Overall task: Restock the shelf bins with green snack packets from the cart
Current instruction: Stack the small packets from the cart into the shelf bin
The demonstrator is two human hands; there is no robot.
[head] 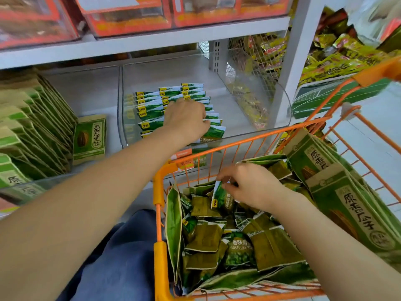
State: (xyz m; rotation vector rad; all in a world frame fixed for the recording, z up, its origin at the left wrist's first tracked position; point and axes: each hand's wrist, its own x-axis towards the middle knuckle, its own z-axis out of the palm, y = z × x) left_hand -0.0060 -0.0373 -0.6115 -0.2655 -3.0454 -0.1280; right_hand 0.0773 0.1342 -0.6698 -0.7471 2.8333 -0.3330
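Note:
Rows of small green snack packets stand upright in a clear plastic shelf bin. My left hand reaches into that bin, its fingers curled onto the tops of the right-hand row of packets. Below, an orange wire cart holds a loose heap of green packets. My right hand is inside the cart and pinches the top edge of one green packet, lifted slightly off the heap.
Large green and tan seed bags fill the bin to the left, and more lean in the cart's right side. A yellow-snack bin sits to the right. Orange boxes line the upper shelf. A white upright divides the bays.

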